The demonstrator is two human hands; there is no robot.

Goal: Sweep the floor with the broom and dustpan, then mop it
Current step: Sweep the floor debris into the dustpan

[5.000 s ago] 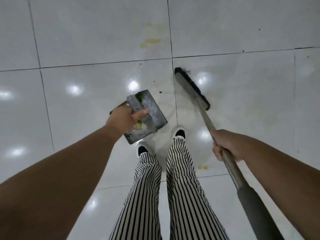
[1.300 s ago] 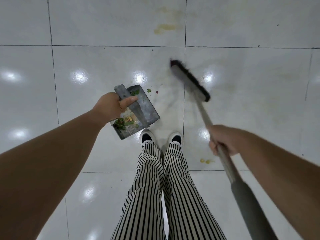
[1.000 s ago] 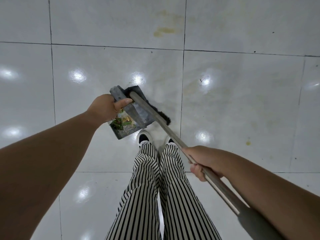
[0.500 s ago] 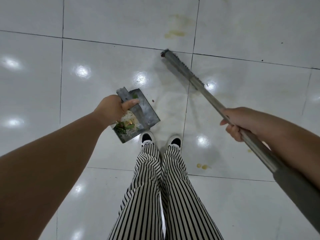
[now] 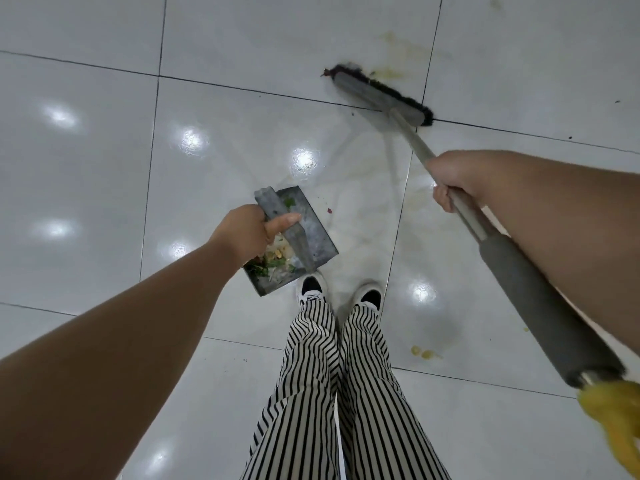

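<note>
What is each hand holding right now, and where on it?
The left hand grips the dustpan by its handle. The right hand grips the broom on the bare pole, below the grey foam sleeve.

Below you are your striped trousers (image 5: 332,393) and a pair of black-and-white shoes (image 5: 341,292), side by side. A yellow tassel (image 5: 614,410) hangs blurred at your lower right.
</note>
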